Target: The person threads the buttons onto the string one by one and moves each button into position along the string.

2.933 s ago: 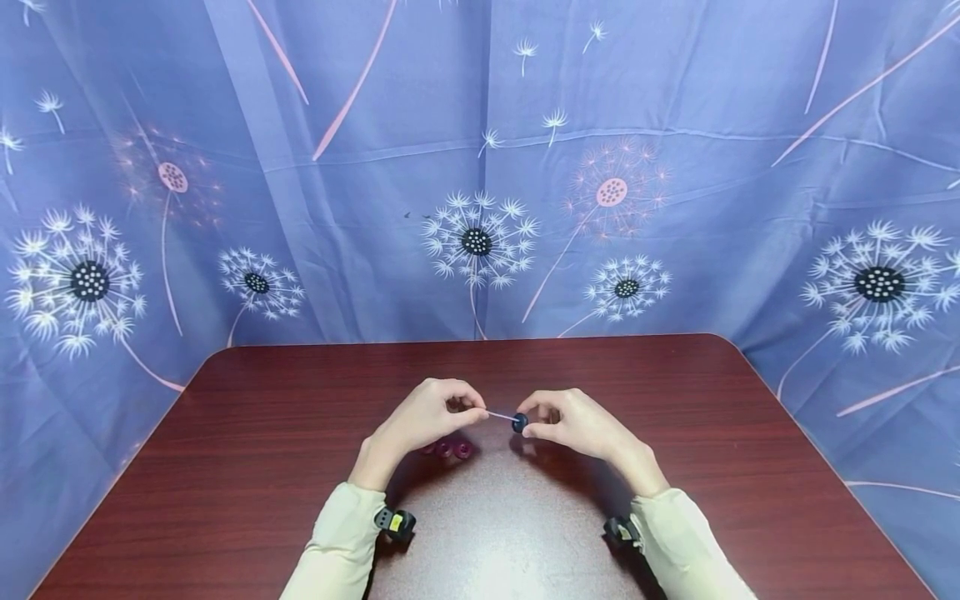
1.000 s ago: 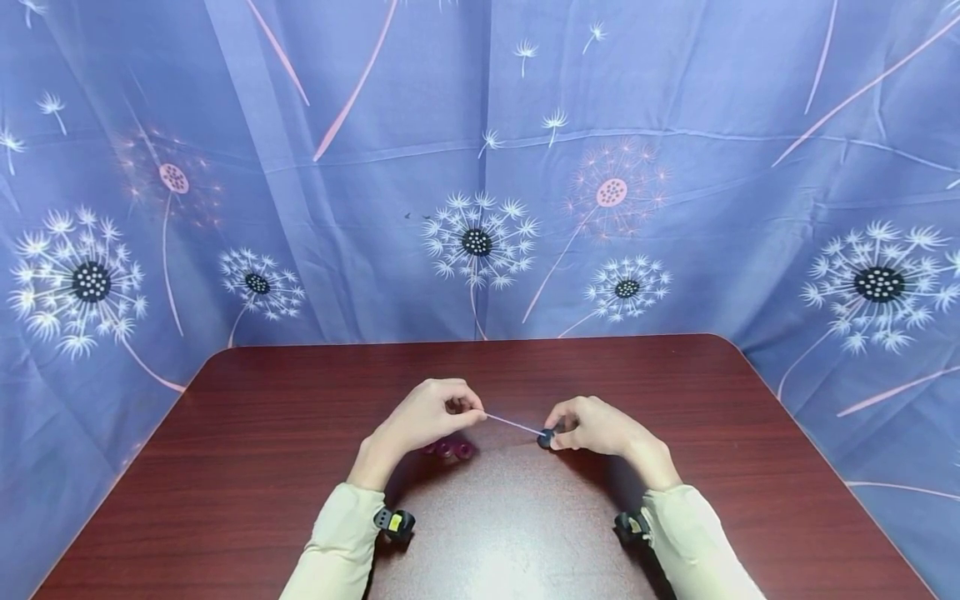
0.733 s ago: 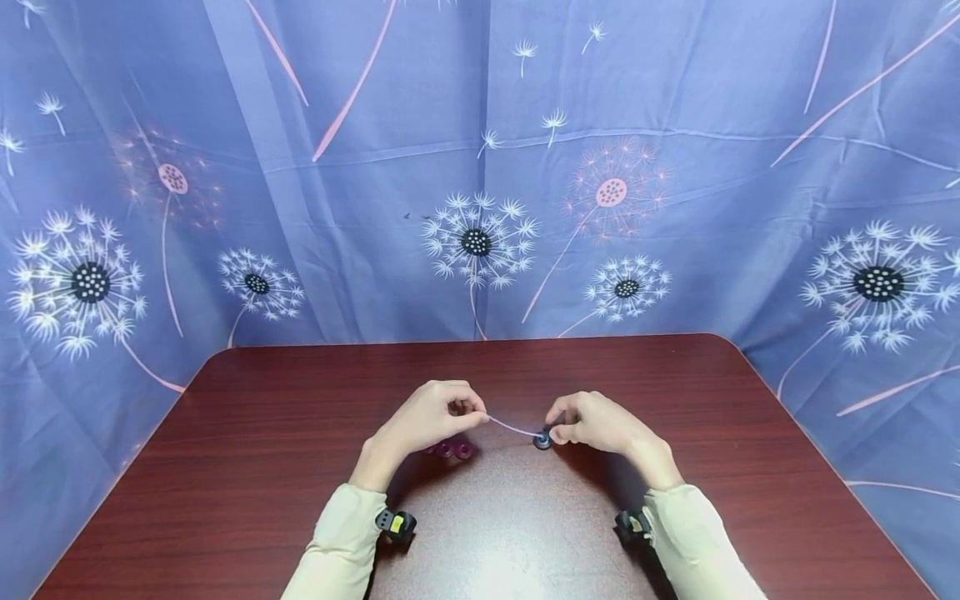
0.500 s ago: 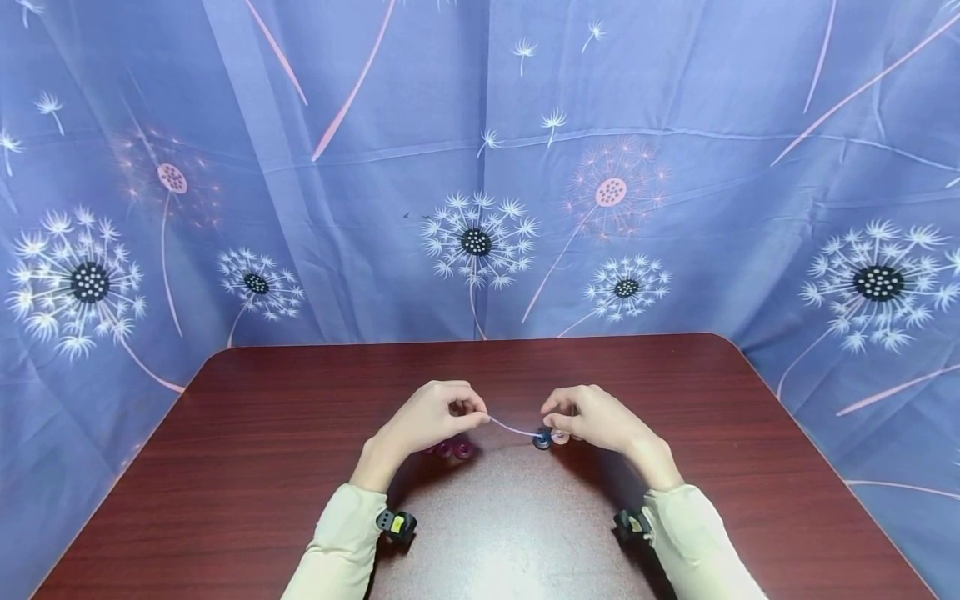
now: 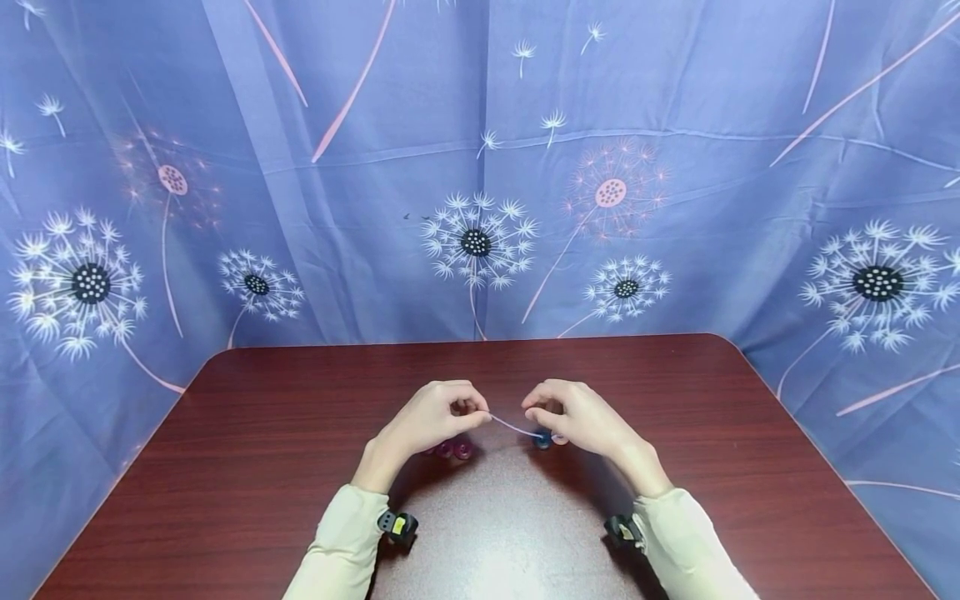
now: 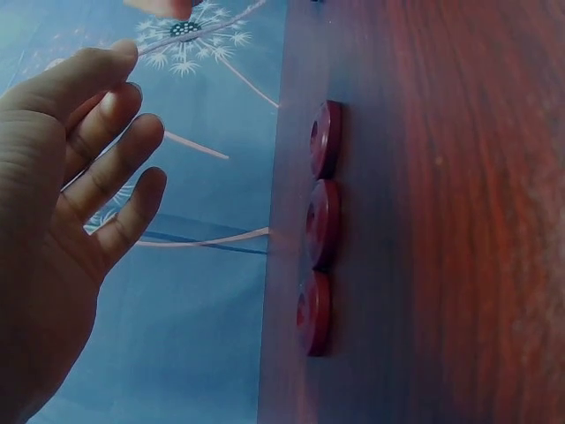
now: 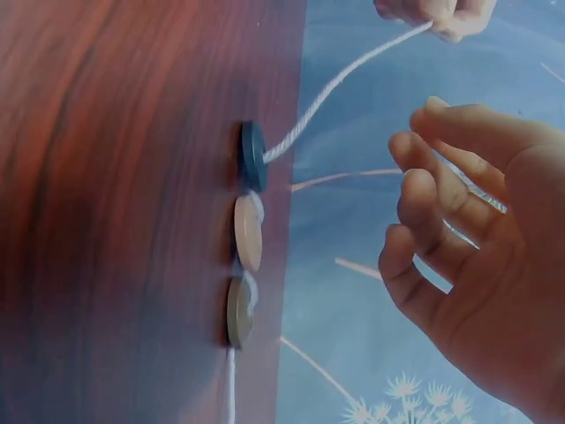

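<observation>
My left hand [image 5: 427,417] pinches the end of a white string [image 7: 340,79] between thumb and fingertip, above the table. From there the string sags down to a dark blue button [image 7: 252,157] standing near-flat on the table. Behind it on the same string lie a beige button [image 7: 249,233] and an olive-brown button [image 7: 239,311], with a tail of string running on past them. My right hand [image 5: 581,417] hovers over these buttons, fingers loosely bent and holding nothing. In the head view it covers the olive-brown button and part of the beige one.
Three dark red buttons [image 6: 323,225] lie in a row on the tabletop below my left hand. The brown wood-grain table [image 5: 300,383] ends at a blue dandelion-print curtain [image 5: 360,208]. Each wrist wears a black camera on a strap.
My right hand slid the dark blue button rightward along the string, lowered it to the table and let go. It then moved back left and up. The left hand stayed nearly still.
</observation>
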`<state>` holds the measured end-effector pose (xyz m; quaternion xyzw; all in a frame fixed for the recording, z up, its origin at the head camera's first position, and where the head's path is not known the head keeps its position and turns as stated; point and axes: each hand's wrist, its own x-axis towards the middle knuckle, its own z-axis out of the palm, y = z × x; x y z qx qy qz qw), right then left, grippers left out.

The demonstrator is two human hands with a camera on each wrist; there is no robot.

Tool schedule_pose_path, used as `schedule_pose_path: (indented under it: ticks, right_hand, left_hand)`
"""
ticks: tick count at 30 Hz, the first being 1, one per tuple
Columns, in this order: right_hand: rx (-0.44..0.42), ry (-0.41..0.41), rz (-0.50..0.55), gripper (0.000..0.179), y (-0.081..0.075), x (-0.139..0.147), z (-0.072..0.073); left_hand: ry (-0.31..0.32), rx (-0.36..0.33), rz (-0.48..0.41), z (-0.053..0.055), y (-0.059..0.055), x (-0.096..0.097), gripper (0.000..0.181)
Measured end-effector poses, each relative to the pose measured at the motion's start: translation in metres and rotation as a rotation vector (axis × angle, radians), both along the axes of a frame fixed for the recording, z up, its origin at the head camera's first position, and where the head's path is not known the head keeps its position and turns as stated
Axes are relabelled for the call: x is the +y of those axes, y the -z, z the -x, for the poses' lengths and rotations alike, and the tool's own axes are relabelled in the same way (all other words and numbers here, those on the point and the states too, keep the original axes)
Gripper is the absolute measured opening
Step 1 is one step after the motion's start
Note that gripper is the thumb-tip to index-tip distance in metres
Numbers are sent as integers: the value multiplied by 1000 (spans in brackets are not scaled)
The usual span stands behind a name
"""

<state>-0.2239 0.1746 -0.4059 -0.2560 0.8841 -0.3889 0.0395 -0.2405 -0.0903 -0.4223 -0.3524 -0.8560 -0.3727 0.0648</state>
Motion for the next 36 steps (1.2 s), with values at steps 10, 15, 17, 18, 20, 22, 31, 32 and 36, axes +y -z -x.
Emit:
schedule_pose_path:
  ticks: [10,15,17,18,20,22,31,32,36]
  right_hand:
    - [137,-15,-21,11,-1,-12,-4]
    - [157,-22,-11,15,0,-18,-6]
    - [148,-28,-8,18,1,-20,-6]
    - [143,-32,-11,20,1,-21,-6]
    - [126,-42,-10,23,2,-22,-7]
    - [107,-57,-9,23,4,-24,-7]
    - [89,-77,-17,14,7,-26,-7]
    - [92,-75,-17,13,8,-26,-6]
    - [104,-77,-6,9,10,-27,-5]
  left_hand:
    - [3,12,-7,0,1,1,5]
    - [22,28,-20,0,0,2,5]
    - [29,29,-24,0,0,3,4]
    - [32,28,-27,0,0,3,4]
    - [41,21,-31,0,0,4,6]
    - [48,15,-35,0,0,5,8]
    - [71,12,-35,-3,-3,8,9]
    - [72,11,-37,-3,-3,8,9]
    - [76,19,-46,-4,-3,9,10]
